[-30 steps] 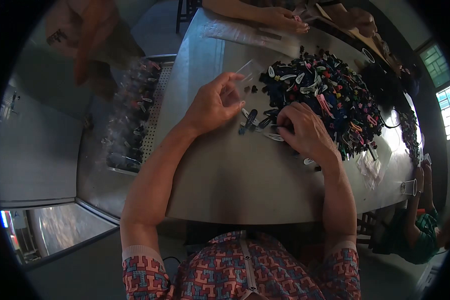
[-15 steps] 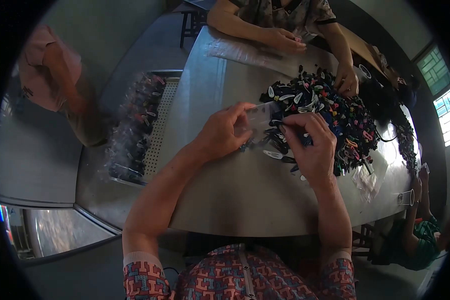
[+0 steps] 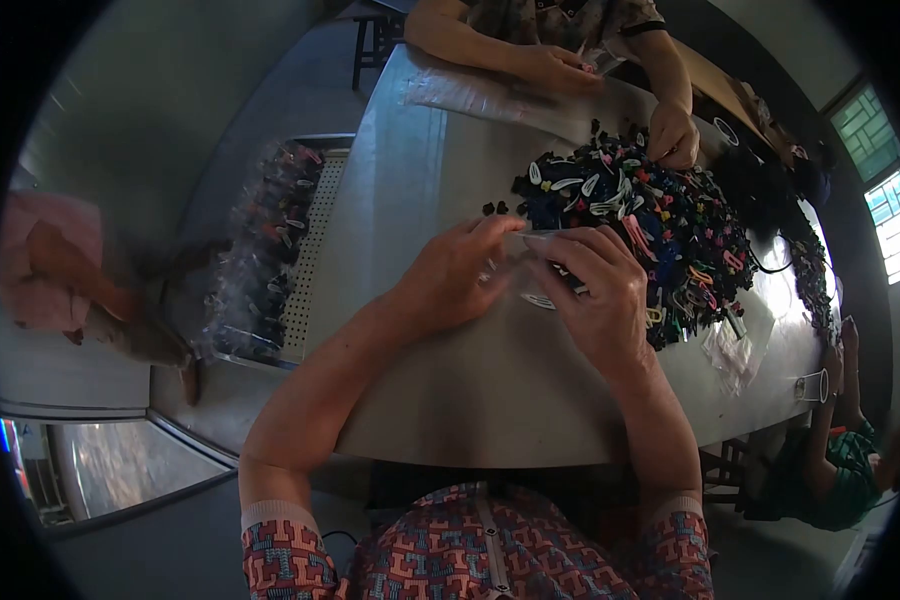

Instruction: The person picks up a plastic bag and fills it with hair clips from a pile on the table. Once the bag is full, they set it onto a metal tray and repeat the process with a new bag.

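Note:
In front of me my left hand is closed on a small clear plastic bag, thumb and fingers gripping its left side. My right hand is closed as well, its fingertips pinched at the bag's right edge. Something dark shows under the right fingers, too covered to make out. Just beyond both hands lies a big pile of hair clips, mostly black, with white, pink, yellow and red ones among them. A white snap clip lies partly hidden between my hands.
Across the table, a co-worker's hand touches the pile. At left stands a perforated tray of bagged clips. Flat plastic bags lie at the far edge. Crumpled clear plastic and a clear cup are on the right.
My right fingers have moved left onto the bag, and the dark clip they held is now mostly hidden. The person at left has moved further left and down.

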Available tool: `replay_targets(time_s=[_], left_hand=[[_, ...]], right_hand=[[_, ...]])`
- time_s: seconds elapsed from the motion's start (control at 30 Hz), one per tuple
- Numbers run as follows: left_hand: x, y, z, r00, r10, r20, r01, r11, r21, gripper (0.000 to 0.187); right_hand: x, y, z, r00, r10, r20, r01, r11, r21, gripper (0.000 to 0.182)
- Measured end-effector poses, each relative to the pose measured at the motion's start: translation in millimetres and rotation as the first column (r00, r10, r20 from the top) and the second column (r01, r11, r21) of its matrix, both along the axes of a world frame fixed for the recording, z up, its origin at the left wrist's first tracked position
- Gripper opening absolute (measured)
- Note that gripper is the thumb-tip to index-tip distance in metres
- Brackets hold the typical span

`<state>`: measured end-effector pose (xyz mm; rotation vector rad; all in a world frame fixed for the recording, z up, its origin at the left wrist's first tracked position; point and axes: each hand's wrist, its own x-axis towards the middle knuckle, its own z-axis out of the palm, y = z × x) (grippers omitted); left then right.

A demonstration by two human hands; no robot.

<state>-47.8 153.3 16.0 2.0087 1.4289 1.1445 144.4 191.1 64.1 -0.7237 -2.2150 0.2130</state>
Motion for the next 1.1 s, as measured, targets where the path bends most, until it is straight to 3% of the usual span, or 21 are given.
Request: replay_targets(time_s=[0.07,0.1,0.17,0.23,0.3,0.37,0.4,0.47,0.6,0.7,0.77,0.9,1.0,1.1], left_hand=[[-1.9,1.1,-0.4,1.000,-0.009,-0.013,0.009,1.000,0.022,0.052],[-3.6,2.1,-1.4,1.000,-0.008,-0.011,0.008,1.000,0.020,0.052],[-9.0,5.0,-3.8,0.994,0.017,0.104,-0.011,0.999,-0.053,0.053],[-16.4,7.6,-0.8,0.987,0.056,0.152,-0.044,0.995,-0.084,0.052],[-23.0,11.3,-1.1,0.975,0.097,0.199,-0.075,0.991,-0.115,0.052],[-27.6,15.2,-6.2,0.939,0.119,0.321,-0.093,0.991,-0.098,0.050],[-28.5,16.1,-7.3,0.939,0.122,0.322,-0.094,0.991,-0.100,0.050],[-29.7,17.1,-9.1,0.943,0.126,0.308,-0.110,0.991,-0.071,0.048],[-30.1,17.3,-7.6,0.944,0.129,0.305,-0.105,0.990,-0.093,0.047],[-31.2,17.1,-6.8,0.947,0.142,0.288,-0.115,0.988,-0.108,0.047],[-30.4,16.6,-4.9,0.946,0.150,0.289,-0.124,0.987,-0.106,0.046],[-31.8,17.6,-6.6,0.946,0.141,0.292,-0.116,0.988,-0.102,0.045],[-32.0,18.8,-9.8,0.937,0.137,0.321,-0.107,0.988,-0.111,0.045],[-31.8,19.1,-11.0,0.941,0.126,0.315,-0.108,0.991,-0.074,0.045]], right_hand=[[-0.6,0.7,0.0,0.999,0.023,-0.035,-0.024,0.999,-0.026,0.023],[0.3,0.9,1.5,0.993,0.027,-0.114,-0.042,0.990,-0.132,0.021],[1.8,2.5,7.3,0.981,0.024,-0.191,-0.070,0.969,-0.239,0.020],[5.5,8.0,15.1,0.991,-0.041,-0.125,-0.001,0.947,-0.321,0.013],[16.1,17.5,9.9,1.000,-0.016,-0.021,0.009,0.955,-0.298,0.014],[21.6,20.3,6.9,0.960,0.141,0.240,-0.021,0.895,-0.445,0.016],[21.5,18.6,4.9,0.960,0.143,0.240,-0.022,0.894,-0.447,0.016],[22.1,13.5,0.5,0.892,0.151,0.427,0.013,0.934,-0.357,0.018],[24.6,22.1,-5.6,0.866,0.190,0.462,-0.009,0.931,-0.365,0.019],[28.1,27.4,-4.3,0.887,0.238,0.396,-0.063,0.911,-0.407,0.014],[30.8,30.4,0.2,0.913,0.184,0.364,0.053,0.832,-0.552,0.015],[34.0,29.6,1.0,0.944,0.095,0.316,0.065,0.886,-0.459,0.014],[34.5,29.0,-8.1,0.924,0.084,0.374,0.073,0.920,-0.386,0.015],[28.2,20.0,-4.2,0.861,0.040,0.507,0.197,0.893,-0.405,0.015]])
